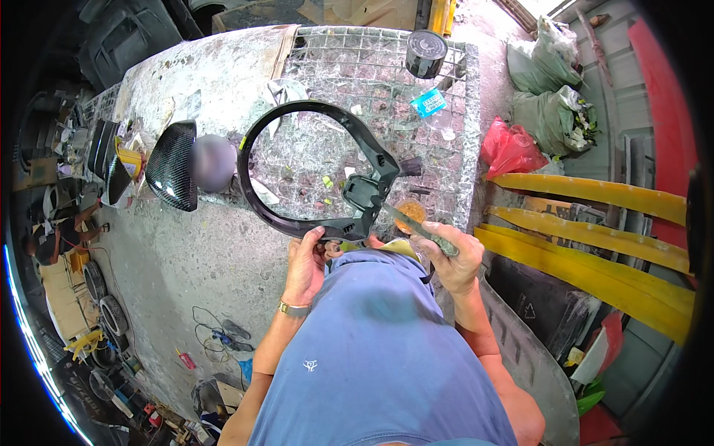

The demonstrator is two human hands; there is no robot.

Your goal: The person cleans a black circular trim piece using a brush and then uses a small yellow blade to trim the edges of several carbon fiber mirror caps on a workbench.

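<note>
Step in hand, my read: edge work on the black ring, likely scraping or filing near its thick right-hand end; file or scraper, can't tell which. Ring lies tilted over the near side of the mesh-topped table, its lower edge right at the person's waist, with the dark bracket sitting inside the ring at the right. Left hand is closed on the ring's lower edge, thumb on top, other fingers curled in; how much grip sits underneath is hidden. Right hand is closed round the flat grey tool, tip pointing up-left at the ring's right-hand corner. Tip touching or just short of it: can't tell from this angle. Clear cup with orange stuff is just beyond the tool, partly behind it; no sign of what it's for. Next move, as I'd judge it, calls for the left hand to pin the ring so it can't rock, and for the tool tip to land flat on the corner, short controlled strokes. Watch for: skidding into the bracket, gouging the smooth black face, or knocking the cup with the tool's side.
</note>
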